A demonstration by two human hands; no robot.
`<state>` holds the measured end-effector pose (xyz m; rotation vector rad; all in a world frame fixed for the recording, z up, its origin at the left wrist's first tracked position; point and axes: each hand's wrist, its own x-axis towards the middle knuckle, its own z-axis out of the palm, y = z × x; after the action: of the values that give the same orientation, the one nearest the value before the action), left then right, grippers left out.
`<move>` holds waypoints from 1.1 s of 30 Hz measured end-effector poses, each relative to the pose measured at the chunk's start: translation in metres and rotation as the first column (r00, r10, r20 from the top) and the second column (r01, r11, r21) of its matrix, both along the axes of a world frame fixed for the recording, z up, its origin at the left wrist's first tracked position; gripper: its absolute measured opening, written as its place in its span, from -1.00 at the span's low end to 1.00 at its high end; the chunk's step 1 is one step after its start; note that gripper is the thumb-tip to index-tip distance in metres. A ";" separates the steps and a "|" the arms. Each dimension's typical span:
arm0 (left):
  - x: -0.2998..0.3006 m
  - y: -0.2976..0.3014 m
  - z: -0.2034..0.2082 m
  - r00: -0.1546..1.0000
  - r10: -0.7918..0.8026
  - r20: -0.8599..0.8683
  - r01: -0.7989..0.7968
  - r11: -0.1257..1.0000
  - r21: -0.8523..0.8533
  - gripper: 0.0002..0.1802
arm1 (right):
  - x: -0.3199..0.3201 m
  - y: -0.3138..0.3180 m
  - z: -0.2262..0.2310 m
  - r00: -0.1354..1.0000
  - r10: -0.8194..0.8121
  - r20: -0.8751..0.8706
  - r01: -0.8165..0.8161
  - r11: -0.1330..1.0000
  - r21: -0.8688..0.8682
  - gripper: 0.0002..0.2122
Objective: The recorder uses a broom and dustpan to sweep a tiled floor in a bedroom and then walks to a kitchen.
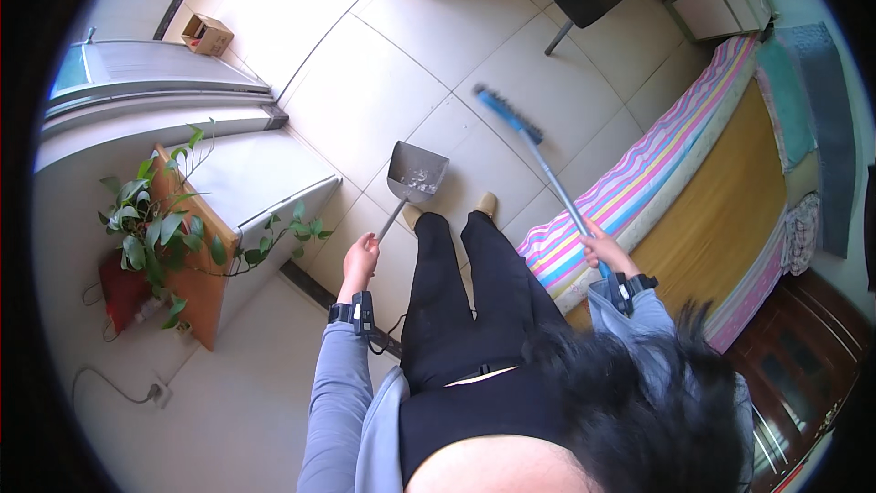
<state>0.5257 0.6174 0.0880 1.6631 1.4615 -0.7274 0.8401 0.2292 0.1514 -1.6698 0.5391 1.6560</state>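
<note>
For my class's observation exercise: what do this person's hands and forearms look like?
The left hand and right hand are gloveless. Each side has a long greyish-blue sleeve and a black, boxy wrist device on a strap; a thin black cable loops beside the left one.

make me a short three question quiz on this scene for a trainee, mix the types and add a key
1. True or false: the dustpan has nothing in it.
2. Which hand holds the broom?
a) left
b) right
c) both
3. Fill in the blank: the striped cloth lies on the person's ___ side.

Key
1. False: pale bits lie in it.
2. b: the right hand grips its handle.
3. right
</note>
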 end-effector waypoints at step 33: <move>-0.012 0.149 -0.053 0.992 0.118 0.049 -0.114 0.991 -0.068 -0.64 | 0.013 0.308 -0.031 0.943 -0.329 -0.051 0.333 0.934 0.132 -0.36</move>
<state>0.5137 0.7666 0.0352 1.5235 1.4682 -0.6549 0.8532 0.5373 0.1201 -1.3706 0.6633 1.4362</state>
